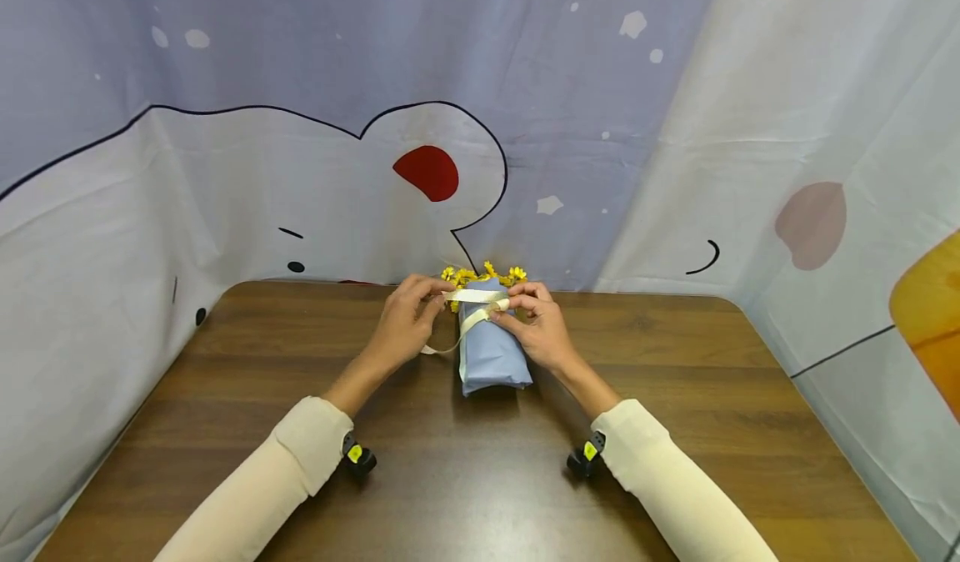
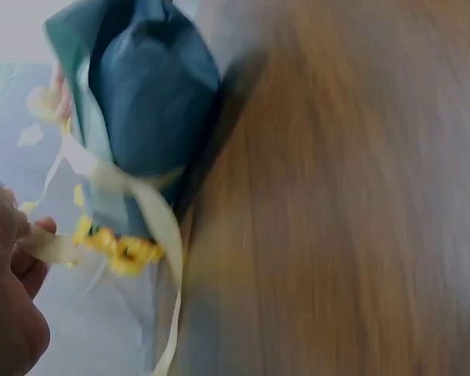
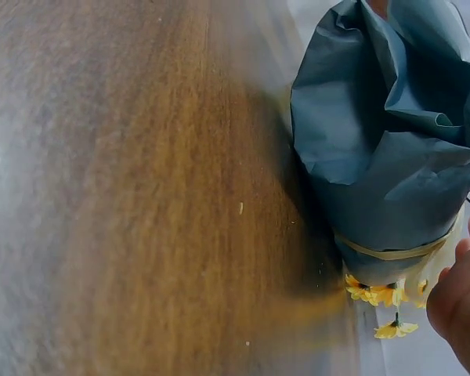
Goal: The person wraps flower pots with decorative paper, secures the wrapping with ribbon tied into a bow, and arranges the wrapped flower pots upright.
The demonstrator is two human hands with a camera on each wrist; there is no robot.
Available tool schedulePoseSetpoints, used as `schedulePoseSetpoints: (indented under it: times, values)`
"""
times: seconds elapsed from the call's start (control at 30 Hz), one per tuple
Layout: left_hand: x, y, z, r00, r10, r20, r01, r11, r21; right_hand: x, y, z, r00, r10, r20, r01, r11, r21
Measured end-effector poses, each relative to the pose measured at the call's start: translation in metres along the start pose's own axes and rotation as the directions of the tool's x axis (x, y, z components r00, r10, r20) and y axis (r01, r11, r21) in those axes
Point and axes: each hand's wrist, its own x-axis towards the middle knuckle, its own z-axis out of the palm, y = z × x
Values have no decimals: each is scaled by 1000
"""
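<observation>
A bouquet in blue-grey wrapping paper (image 1: 491,360) lies on the table, its yellow flowers (image 1: 517,274) toward the back. Around the wrap runs a cream ribbon (image 1: 474,320), which also shows as a thin band (image 3: 392,254) in the right wrist view. My left hand (image 1: 405,316) pinches one length of ribbon between thumb and fingers at the bouquet's left. On the other side, my right hand (image 1: 542,327) pinches ribbon over the wrap. One ribbon stretch spans taut between the hands. A loose tail (image 2: 171,298) hangs down in the left wrist view.
The brown wooden table (image 1: 300,328) ends at a printed curtain (image 1: 570,170) just behind the flowers. Small black wrist cameras (image 1: 360,455) sit below both cream sleeves (image 1: 311,437).
</observation>
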Motion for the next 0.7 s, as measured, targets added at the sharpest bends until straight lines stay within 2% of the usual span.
schedulePoseSetpoints:
  times: [0.13,0.23,0.33,0.47,0.57,0.6,0.63,0.67,0.7]
  values:
    - [-2,-5,-23,997,80,-21,-80,996,42,1,-2,0,1000,6,-1,-6,1000,21]
    - [-3,-6,-39,994,109,-18,-107,990,91,1,-3,1,1000,4,4,-4,999,44]
    - [-5,-6,-53,993,116,27,-119,982,146,1,-4,2,1000,-3,20,2,999,51]
    - [-6,-2,-64,988,115,101,-134,968,213,1,-5,2,1000,-5,25,4,999,34]
    - [-2,6,-71,978,66,200,-119,956,268,1,-6,1,1000,-7,21,7,1000,14]
    - [0,9,-73,966,26,256,-101,953,287,1,-6,1,1000,-8,19,8,1000,8]
    - [2,12,-76,944,-26,329,-79,950,301,1,-6,1,1000,-10,18,9,1000,4]
    - [4,16,-79,905,-85,416,-52,950,307,1,-6,1,1000,-10,17,10,1000,-2]
    - [6,19,-81,854,-146,498,-27,946,324,1,-6,1,1000,-12,18,12,1000,-6]
